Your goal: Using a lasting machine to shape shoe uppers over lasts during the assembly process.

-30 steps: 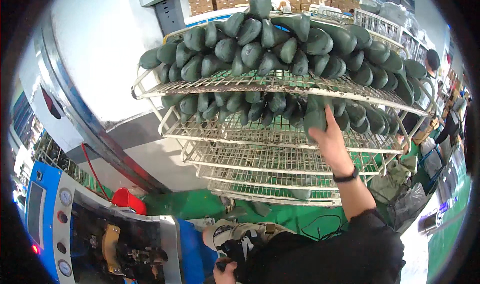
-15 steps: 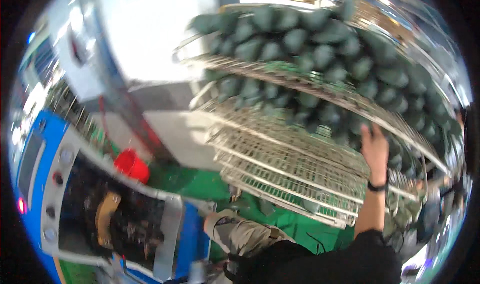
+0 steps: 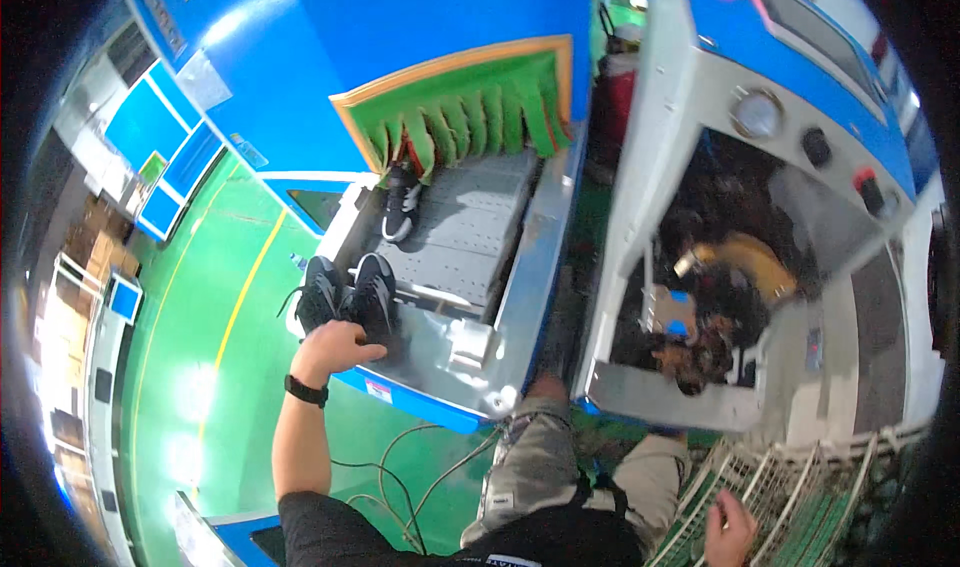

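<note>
Two black sneakers with white markings, the left one (image 3: 320, 290) and the right one (image 3: 375, 292), stand side by side at the near end of the conveyor, toes pointing away. My left hand (image 3: 340, 352) is at their heels, its thumb across the right sneaker's back; the other fingers are partly hidden, but the hand looks closed on the pair. Farther up the grey belt (image 3: 465, 217) lies another black-and-white shoe (image 3: 401, 202), partly under the green strip curtain (image 3: 470, 117). Low at the right, my right hand (image 3: 730, 529) hovers over a wire rack, fingers apart, with nothing visible in it.
A blue machine housing (image 3: 420, 17) rises behind the belt. To the right stands another machine (image 3: 765, 267) with a dark opening, a gauge and knobs. The pale wire rack (image 3: 810, 497) is at lower right. Cables (image 3: 405, 477) lie on the green floor (image 3: 235, 297) near my legs.
My view has swung left from the loaded rack of dark green rounded forms to the conveyor. My left hand has come into view at the sneakers; my right hand now sits low at the right.
</note>
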A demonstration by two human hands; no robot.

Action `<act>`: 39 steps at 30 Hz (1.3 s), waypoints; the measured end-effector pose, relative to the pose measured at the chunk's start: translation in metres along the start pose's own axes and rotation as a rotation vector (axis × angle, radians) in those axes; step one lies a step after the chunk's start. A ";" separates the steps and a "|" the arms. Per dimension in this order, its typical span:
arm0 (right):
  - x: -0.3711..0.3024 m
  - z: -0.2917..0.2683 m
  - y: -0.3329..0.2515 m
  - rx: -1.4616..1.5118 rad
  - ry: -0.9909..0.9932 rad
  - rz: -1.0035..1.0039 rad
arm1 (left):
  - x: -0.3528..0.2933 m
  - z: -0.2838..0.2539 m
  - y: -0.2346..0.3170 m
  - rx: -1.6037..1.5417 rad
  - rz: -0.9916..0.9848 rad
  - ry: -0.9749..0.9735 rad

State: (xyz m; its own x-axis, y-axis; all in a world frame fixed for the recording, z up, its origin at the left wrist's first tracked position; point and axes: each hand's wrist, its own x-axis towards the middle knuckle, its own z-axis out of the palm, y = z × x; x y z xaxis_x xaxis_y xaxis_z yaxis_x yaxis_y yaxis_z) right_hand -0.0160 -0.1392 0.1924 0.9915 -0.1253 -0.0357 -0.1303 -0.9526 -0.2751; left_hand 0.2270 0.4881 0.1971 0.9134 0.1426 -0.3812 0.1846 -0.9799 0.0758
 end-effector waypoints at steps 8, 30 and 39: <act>0.018 0.056 -0.030 0.352 -0.369 0.274 | 0.260 -0.062 -0.003 -0.369 -0.061 0.518; 0.080 0.075 -0.118 0.998 -0.041 -0.372 | -0.012 -0.033 0.156 -0.510 0.494 1.349; 0.057 0.044 -0.117 1.657 -0.146 -0.345 | -0.168 0.105 0.270 -1.560 0.764 -0.248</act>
State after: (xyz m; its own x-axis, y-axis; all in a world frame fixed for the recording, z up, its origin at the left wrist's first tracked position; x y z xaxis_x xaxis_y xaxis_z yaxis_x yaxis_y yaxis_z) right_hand 0.0559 -0.0229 0.1804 0.9757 0.1248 0.1804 0.1221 0.3741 -0.9193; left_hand 0.0850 0.1852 0.1848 0.9092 -0.4132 0.0509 0.0588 0.2484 0.9669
